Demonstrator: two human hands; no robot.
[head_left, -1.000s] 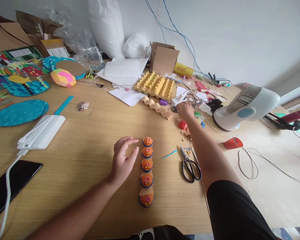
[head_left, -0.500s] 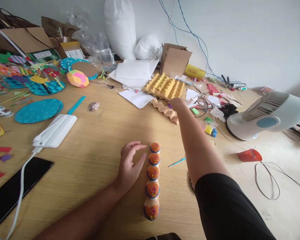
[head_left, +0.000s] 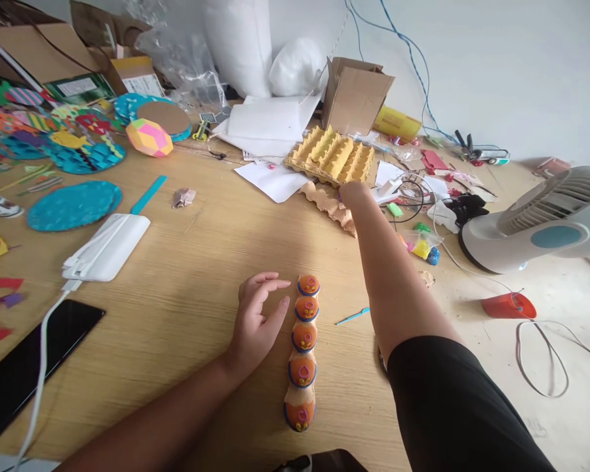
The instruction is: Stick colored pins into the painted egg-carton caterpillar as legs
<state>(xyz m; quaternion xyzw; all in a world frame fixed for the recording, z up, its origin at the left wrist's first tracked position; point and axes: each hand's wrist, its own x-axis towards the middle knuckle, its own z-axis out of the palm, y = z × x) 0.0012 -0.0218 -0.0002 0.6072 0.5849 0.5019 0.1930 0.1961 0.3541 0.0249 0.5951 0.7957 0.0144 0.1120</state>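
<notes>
A strip of egg carton (head_left: 303, 354) stands on the wooden table, its row of cups painted orange with blue rims and small pink and yellow shapes on top. Just left of its far end is my left hand (head_left: 261, 321), open, the thumb apart from the curved fingers and nothing between them. My right arm stretches far forward. The right hand (head_left: 354, 195) is beside a plain egg carton strip (head_left: 327, 206) and the near edge of a yellow egg tray (head_left: 332, 157). Its fingers are hidden behind the hand; a bit of purple shows at their left.
A blue pen (head_left: 353, 316) lies right of the painted strip. To the right are a red cup (head_left: 509, 305), a white fan (head_left: 535, 223) and small bags of coloured clay (head_left: 421, 248). A power bank (head_left: 111, 248) and a phone (head_left: 39, 367) lie left, with blue discs (head_left: 73, 204) behind.
The view has shifted slightly, so the background sits a little higher and further right. Both hands keep nearly the same places relative to the strips.
</notes>
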